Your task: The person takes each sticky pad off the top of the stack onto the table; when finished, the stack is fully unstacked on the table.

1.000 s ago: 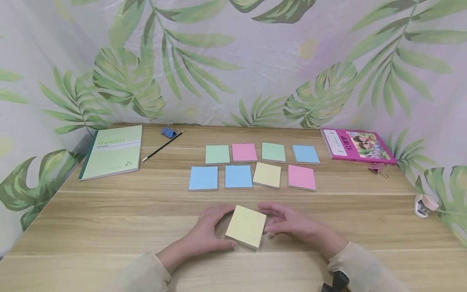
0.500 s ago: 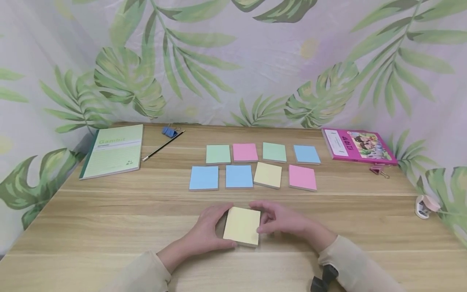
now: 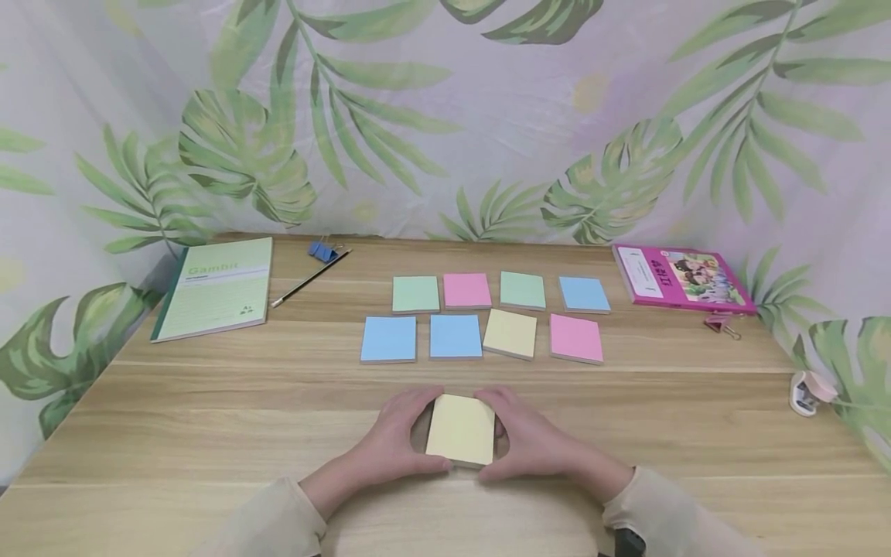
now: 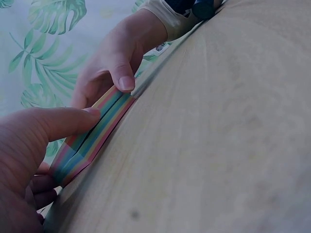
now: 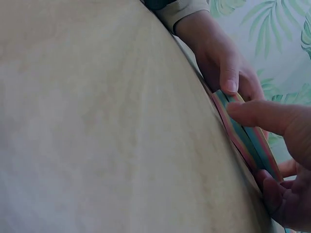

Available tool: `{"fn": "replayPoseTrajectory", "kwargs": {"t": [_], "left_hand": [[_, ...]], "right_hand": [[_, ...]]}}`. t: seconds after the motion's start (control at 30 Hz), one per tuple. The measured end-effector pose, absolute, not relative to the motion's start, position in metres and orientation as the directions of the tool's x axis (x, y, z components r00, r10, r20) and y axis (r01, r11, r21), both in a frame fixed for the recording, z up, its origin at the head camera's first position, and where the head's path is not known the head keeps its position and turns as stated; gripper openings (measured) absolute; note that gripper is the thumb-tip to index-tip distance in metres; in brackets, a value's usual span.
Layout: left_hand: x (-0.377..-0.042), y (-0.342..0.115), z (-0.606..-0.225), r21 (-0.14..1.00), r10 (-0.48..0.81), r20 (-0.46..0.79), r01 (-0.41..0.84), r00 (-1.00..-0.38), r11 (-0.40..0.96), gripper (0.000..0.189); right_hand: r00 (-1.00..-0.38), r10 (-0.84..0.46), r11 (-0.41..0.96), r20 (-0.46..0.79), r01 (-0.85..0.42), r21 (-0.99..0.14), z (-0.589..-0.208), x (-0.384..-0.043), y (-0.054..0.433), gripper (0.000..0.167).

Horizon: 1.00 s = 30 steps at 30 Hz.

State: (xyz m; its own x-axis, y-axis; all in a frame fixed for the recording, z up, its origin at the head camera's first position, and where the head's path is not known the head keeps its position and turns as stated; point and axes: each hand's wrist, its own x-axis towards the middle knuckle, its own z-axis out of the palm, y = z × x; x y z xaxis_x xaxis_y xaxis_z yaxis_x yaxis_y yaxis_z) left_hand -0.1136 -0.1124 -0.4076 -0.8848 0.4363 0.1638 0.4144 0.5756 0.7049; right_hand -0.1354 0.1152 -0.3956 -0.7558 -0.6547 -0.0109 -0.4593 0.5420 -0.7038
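A stack of sticky note pads [image 3: 461,429] with a yellow top lies on the table near the front. Its side shows bands of pink, yellow and blue-green in the left wrist view, with a dark seam between layers. My left hand [image 3: 391,439] grips the stack's left side, thumb at the near edge and fingers at the far corner. On the opposite side my right hand [image 3: 532,439] holds it the same way, thumb at the near right corner. Both thumbs press the near side in the right wrist view, where the stack [image 5: 248,136] sits on the tabletop.
Behind the stack lie two rows of sticky note pads, among them a blue pad [image 3: 388,339] and a pink pad [image 3: 575,338]. A notebook [image 3: 219,288], pencil [image 3: 311,279] and blue binder clip [image 3: 322,251] are at left. A pink book [image 3: 684,277], pink clip [image 3: 720,323] and small white-pink item [image 3: 810,392] are at right.
The stack has turned from slanted to nearly straight and shifted slightly left. My right hand has moved in, its thumb coming down to the near corner. The left hand has barely moved.
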Motion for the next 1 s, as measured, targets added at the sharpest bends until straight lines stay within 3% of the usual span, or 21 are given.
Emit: {"fn": "replayPoseTrajectory", "kwargs": {"t": [0.17, 0.33, 0.5, 0.8, 1.0], "left_hand": [[-0.113, -0.112, -0.409, 0.701, 0.436, 0.156, 0.41, -0.886, 0.584, 0.088], [-0.113, -0.112, -0.408, 0.699, 0.438, 0.159, 0.414, -0.885, 0.583, 0.086], [-0.113, -0.112, -0.408, 0.697, 0.443, 0.154, 0.415, -0.883, 0.585, 0.085], [-0.113, -0.113, -0.408, 0.69, 0.444, 0.149, 0.414, -0.884, 0.594, 0.084], [-0.114, -0.113, -0.409, 0.685, 0.452, 0.156, 0.426, -0.878, 0.591, 0.085]], "right_hand": [[-0.754, -0.657, 0.5, -0.014, -0.422, -0.757, -0.396, -0.137, 0.119, 0.083], [-0.71, -0.698, 0.318, -0.097, -0.187, -0.929, -0.391, -0.141, 0.129, 0.08], [-0.648, -0.753, 0.144, -0.117, 0.01, -0.99, -0.388, -0.147, 0.14, 0.086], [-0.713, -0.699, 0.04, -0.053, 0.036, -0.999, -0.382, -0.159, 0.156, 0.084], [-0.746, -0.661, -0.055, 0.079, -0.057, -0.997, -0.369, -0.168, 0.178, 0.077]]}}
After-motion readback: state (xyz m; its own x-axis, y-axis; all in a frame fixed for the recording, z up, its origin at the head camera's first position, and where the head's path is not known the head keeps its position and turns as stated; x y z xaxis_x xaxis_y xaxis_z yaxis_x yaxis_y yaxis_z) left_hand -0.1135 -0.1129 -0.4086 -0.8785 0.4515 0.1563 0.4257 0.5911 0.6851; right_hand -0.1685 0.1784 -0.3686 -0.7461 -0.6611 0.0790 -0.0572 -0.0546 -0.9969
